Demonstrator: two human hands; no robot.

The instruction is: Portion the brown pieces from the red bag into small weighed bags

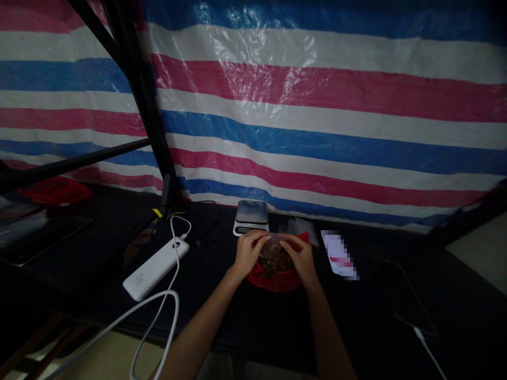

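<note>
Both my hands pinch a small clear plastic bag (272, 246) from either side. My left hand (249, 249) closes on its left edge, and my right hand (301, 256) on its right edge. Some brown bits seem to show in or through the clear plastic. Right below lies a red bag (273, 282), spread wide, with a heap of brown, crumbly dried pieces (279, 264) in it. Just behind my hands stands a small scale (252, 212) with a metal plate and a white front. More flat clear bags (303, 230) lie to the right of the scale.
A white power bank (154, 269) with a white cable (174, 311) lies at the left. To the right are a blurred-out pale phone-like item (339, 255) and a dark tablet-like device (406, 293). A black metal frame (144, 100) and a striped tarp (317, 126) stand behind.
</note>
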